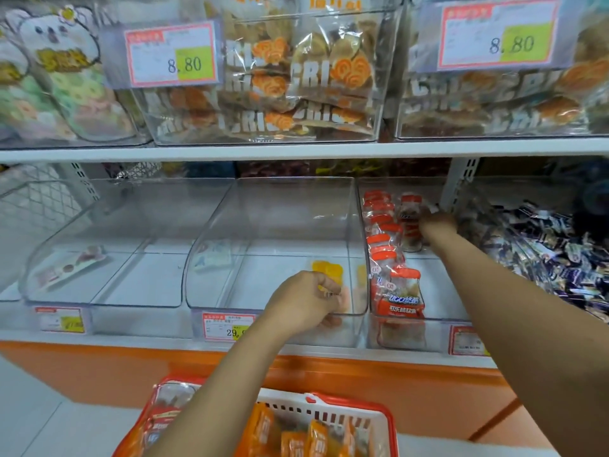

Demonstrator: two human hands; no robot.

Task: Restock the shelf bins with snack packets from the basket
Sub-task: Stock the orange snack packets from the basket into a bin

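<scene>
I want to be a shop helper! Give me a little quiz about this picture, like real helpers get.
1. True or false: the basket is empty.
2. Where does the right hand reach? A) among the orange-capped packets B) into the basket C) up to the top shelf
3. Fill in: the left hand holds a small packet at the front of the bin whose price tag starts with ___.

Key: 1 false; 2 A; 3 29.
</scene>
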